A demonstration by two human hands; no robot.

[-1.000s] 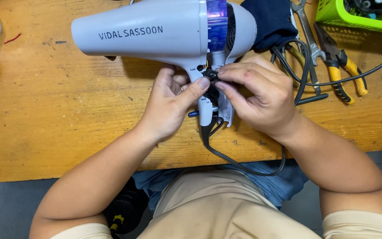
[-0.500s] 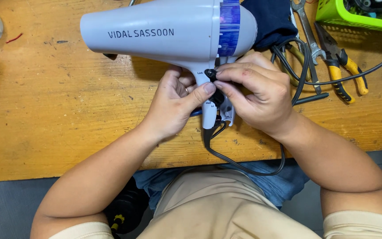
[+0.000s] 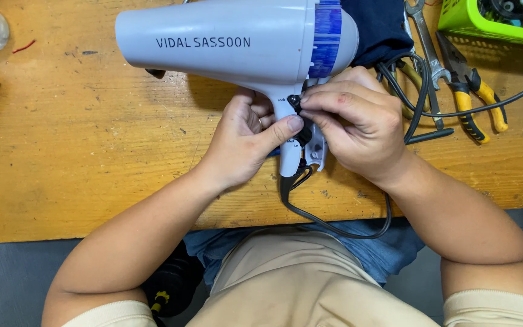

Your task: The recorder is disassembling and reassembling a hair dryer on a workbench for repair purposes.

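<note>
Both hands grip the grey hair dryer's (image 3: 231, 42) handle: left hand (image 3: 243, 142) fingers wrapped around it, right hand (image 3: 352, 124) fingers pinching its black switch (image 3: 295, 102); black lettering runs along the barrel.

Both bare forearms reach forward from the person's lap and converge at the middle. The left hand (image 3: 243, 142) curls inward, its thumb stretched rightward and pressing flat. The right hand (image 3: 355, 124) arches knuckles-up, fingers bunched and pinching at their tips, just touching the left thumb. Both wrists bend slightly inward.
</note>
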